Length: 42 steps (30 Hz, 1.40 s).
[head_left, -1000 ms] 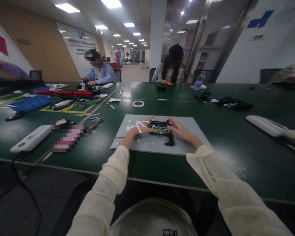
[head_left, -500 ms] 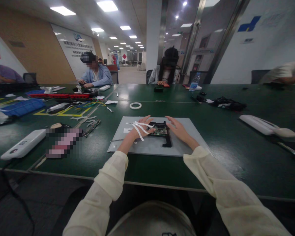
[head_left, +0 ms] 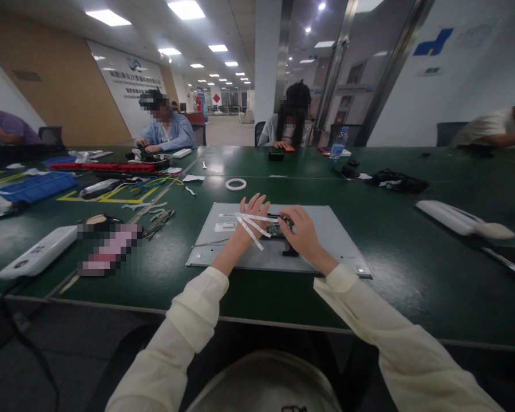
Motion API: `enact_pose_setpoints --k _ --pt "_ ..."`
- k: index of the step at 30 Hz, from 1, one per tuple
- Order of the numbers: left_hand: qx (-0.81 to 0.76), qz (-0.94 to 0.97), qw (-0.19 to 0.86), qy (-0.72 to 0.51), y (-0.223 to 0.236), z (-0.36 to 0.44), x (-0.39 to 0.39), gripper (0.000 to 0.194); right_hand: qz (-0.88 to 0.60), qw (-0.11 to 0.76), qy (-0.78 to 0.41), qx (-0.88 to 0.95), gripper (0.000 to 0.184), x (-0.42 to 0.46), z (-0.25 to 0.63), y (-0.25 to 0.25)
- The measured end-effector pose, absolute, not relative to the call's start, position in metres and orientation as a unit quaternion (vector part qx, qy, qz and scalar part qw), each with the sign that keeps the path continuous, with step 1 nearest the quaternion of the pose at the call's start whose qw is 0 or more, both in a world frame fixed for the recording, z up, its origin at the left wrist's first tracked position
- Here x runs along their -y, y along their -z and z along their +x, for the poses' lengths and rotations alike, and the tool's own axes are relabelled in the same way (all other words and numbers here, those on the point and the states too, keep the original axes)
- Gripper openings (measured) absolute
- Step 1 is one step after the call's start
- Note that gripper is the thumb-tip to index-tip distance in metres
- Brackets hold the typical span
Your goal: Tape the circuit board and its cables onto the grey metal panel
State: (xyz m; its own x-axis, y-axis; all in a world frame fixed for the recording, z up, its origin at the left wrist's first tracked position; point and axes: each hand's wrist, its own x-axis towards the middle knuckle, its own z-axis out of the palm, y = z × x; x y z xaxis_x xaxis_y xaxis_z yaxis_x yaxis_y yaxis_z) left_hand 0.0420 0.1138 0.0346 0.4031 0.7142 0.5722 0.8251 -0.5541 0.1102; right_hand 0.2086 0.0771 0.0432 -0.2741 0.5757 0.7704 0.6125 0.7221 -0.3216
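Several white tape strips [head_left: 252, 230] are stuck to the back of my left hand [head_left: 245, 224], which is open with its fingers spread. My right hand [head_left: 304, 233] is closed, its thumb and fingers pinching the far end of one strip, which stretches between the two hands. Beneath them a flat grey panel [head_left: 330, 237] lies on the table. On it sits a green circuit board [head_left: 275, 229], partly covered by my hands. A black bracket [head_left: 290, 250] shows below my right hand.
Beyond the panel lies a roll of white tape [head_left: 236, 184]. To the left are a white device [head_left: 38, 252], a pink item [head_left: 111, 249], pliers [head_left: 159, 222] and a blue tray [head_left: 36, 187]. A white device [head_left: 446, 217] rests at right. Other people sit around the table.
My right hand has moved left from the bracket's side and closed on a tape strip's end. My left hand has turned more upright, shifting slightly off the board.
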Motion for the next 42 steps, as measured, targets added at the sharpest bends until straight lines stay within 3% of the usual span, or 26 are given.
enact_pose_setpoints --k 5,10,15,20,26,31,36,42 --pt "0.493 -0.805 0.097 0.317 -0.037 0.043 -0.113 0.04 -0.284 0.381 0.123 0.872 0.019 -0.065 0.203 -0.043" --pt "0.551 -0.761 0.119 0.321 -0.034 0.043 -0.116 0.041 -0.153 0.241 0.231 0.93 0.032 -0.059 0.194 -0.04" --pt "0.568 -0.748 0.137 0.314 -0.03 0.042 -0.116 0.042 -0.147 0.286 0.293 0.9 0.026 -0.064 0.194 -0.039" --pt "0.564 -0.749 0.143 0.316 -0.03 0.041 -0.114 0.042 -0.143 0.337 0.3 0.881 0.014 -0.067 0.2 -0.043" --pt "0.581 -0.739 0.134 0.314 -0.024 0.035 -0.123 0.039 -0.139 0.374 0.299 0.867 0.013 -0.067 0.207 -0.051" --pt "0.596 -0.702 0.126 0.368 -0.021 0.018 -0.13 0.037 -0.264 0.43 0.326 0.799 0.008 -0.078 0.234 -0.061" --pt "0.579 -0.687 0.108 0.425 -0.024 0.015 -0.134 0.038 -0.395 0.364 0.321 0.78 0.015 -0.096 0.265 -0.057" --pt "0.485 -0.772 0.085 0.401 -0.025 0.036 -0.134 0.044 -0.395 0.26 0.334 0.816 0.016 -0.114 0.266 -0.04"
